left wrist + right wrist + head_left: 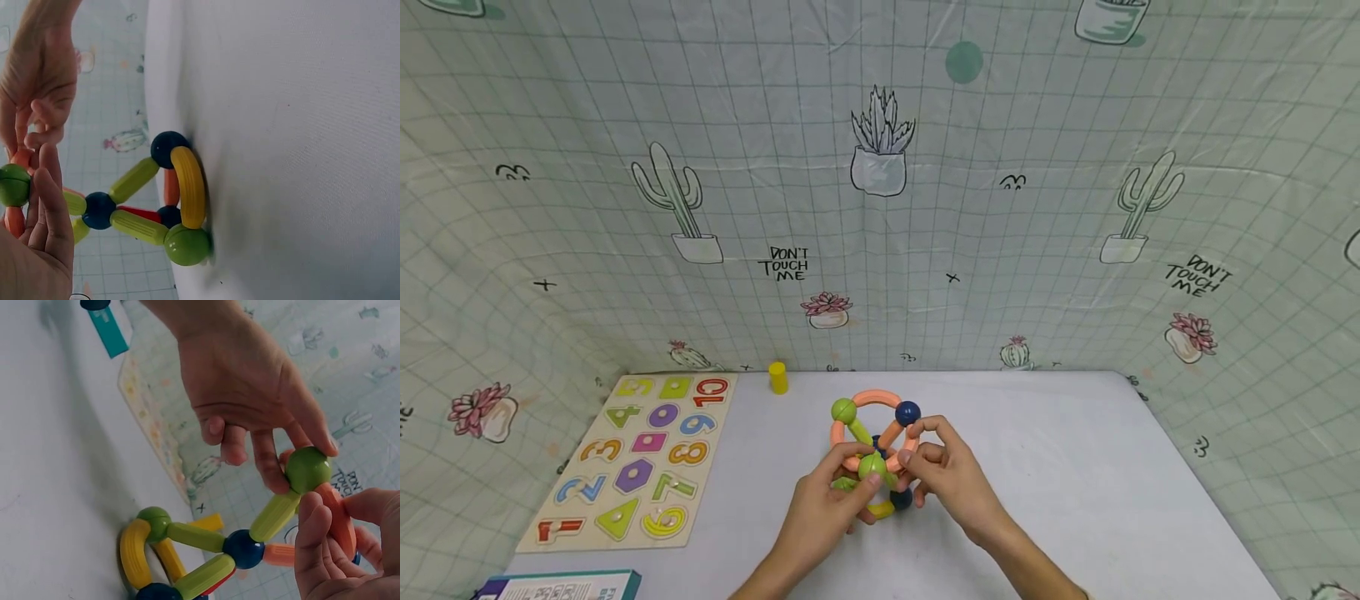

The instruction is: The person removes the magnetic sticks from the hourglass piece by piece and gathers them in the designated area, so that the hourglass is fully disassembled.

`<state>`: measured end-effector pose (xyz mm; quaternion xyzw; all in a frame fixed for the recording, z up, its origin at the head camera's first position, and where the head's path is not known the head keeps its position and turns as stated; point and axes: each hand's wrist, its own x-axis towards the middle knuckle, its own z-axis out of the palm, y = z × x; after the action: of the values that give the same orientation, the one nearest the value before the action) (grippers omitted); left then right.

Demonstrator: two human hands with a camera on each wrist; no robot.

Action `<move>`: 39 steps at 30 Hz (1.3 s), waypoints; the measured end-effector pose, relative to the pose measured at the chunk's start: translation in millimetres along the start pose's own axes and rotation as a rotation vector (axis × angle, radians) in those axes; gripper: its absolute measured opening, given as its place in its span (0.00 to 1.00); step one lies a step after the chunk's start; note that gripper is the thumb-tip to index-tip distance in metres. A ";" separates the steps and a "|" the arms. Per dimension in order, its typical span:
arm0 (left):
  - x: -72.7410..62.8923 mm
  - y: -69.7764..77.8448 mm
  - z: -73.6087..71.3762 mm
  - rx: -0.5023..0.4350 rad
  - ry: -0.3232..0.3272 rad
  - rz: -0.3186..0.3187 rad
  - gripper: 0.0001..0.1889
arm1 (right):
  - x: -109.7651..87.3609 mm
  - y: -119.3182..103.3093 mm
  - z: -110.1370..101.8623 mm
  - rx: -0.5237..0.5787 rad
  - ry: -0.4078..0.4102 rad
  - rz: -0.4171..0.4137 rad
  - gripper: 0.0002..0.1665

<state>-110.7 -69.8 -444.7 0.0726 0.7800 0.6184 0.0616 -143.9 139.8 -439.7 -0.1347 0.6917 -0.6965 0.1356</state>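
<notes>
A toy structure of balls and rods stands on the white table. Its base has yellow curved rods [189,187], a green ball and dark blue balls; straight rods meet above at a dark blue ball [244,549]. Orange curved rods form a ring at the top. My left hand [823,500] pinches the near green ball [872,467] of that ring between thumb and fingers. On the right side, my right hand [955,483] pinches an orange curved rod [337,512] touching this ball. Fingers partly hide the ring in the head view.
A wooden number-and-shape puzzle board [602,545] lies at the left of the table. Near the back edge a small yellow cylinder [778,378] stands upright. A box with a teal edge [580,586] shows at the front left. Patterned cloth [880,233] hangs behind and at the sides.
</notes>
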 end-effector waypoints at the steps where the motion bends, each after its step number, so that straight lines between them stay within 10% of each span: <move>1: 0.3 -0.4 0.1 0.012 -0.001 0.006 0.23 | -0.1 0.4 -0.1 -0.002 -0.004 -0.007 0.20; 18: 3.2 0.4 -0.4 0.118 0.029 0.038 0.25 | 0.9 2.6 1.5 -0.021 -0.025 -0.041 0.19; 24: 10.3 -2.4 -2.9 0.276 0.320 0.110 0.31 | 1.9 4.6 3.1 -0.022 0.001 -0.031 0.20; 28: 28.4 -5.2 -7.6 0.136 0.388 0.126 0.35 | 2.2 3.3 4.4 -0.026 0.025 -0.025 0.19; 34: 51.1 -8.8 -7.1 -0.218 0.156 0.112 0.44 | 0.3 1.9 9.9 0.004 0.129 0.030 0.31; 39: 51.4 -5.6 3.1 -0.337 0.118 0.133 0.44 | 0.0 0.7 15.6 0.035 0.198 0.034 0.32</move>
<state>-160.8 -58.4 -451.2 0.0764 0.6613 0.7461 -0.0140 -138.1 125.4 -440.2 -0.0511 0.6917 -0.7158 0.0809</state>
